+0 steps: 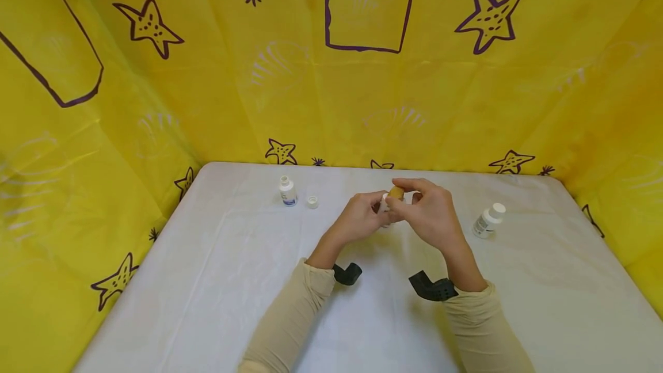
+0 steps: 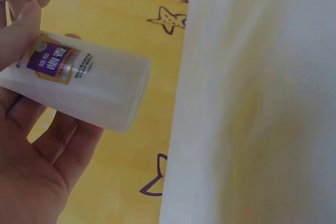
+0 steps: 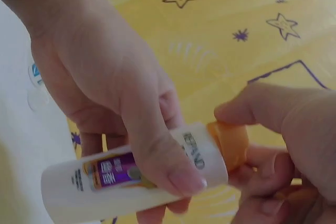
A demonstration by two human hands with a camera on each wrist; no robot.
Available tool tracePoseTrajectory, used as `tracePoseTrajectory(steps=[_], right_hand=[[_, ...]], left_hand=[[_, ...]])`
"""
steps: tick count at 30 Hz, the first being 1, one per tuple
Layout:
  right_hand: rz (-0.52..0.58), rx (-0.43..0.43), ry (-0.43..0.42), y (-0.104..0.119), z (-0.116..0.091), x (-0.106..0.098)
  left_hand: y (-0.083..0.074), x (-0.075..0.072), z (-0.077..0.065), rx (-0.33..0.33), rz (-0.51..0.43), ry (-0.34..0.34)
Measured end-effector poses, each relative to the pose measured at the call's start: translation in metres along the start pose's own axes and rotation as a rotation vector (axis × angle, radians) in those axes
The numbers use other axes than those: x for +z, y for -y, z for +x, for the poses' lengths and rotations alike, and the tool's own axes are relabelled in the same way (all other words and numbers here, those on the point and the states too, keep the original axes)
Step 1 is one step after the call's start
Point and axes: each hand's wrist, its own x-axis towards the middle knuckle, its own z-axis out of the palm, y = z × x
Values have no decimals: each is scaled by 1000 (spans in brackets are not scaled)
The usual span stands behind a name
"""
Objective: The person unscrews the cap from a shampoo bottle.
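While the left hand (image 1: pixel 362 216) grips the white REPAND bottle (image 2: pixel 100 82), thumb to one side and fingers round the other, the right hand (image 1: pixel 432 217) pinches the orange cap (image 3: pixel 231 142) at its top end! The bottle is up between the hands, over the table, purple-and-gold label showing, and in the right wrist view it slants, cap end towards two o'clock. From the hands, black wrist mounts (image 1: pixel 348 274) jut out at seven and five o'clock, and beige sleeves (image 1: pixel 290 315) run on behind them. Over at nine o'clock, a small white bottle (image 1: pixel 288 193) stands uncapped, a white screw cap (image 1: pixel 312 202) just beside it. Across at three, a white-capped bottle (image 1: pixel 487 222)! All round at twelve, past the white tablecloth (image 1: pixel 207 246), hangs a yellow starfish-print curtain (image 1: pixel 311 91).
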Motion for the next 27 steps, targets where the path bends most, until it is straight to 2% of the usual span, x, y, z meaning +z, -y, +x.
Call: tracePoseTrajectory(steps=[5, 9, 13, 19, 27], right_hand=[[44, -39, 110, -6, 2, -8], [68, -48, 153, -7, 3, -10], [86, -49, 131, -6, 3, -9], [12, -50, 69, -9, 3, -3], [-15, -69, 64, -8, 3, 0]], left_hand=[[0, -1, 0, -18, -70, 32], [2, 0, 1, -17, -64, 14], [2, 0, 1, -16, -31, -20], [2, 1, 1, 2, -23, -30], [1, 0, 0, -11, -22, -36]])
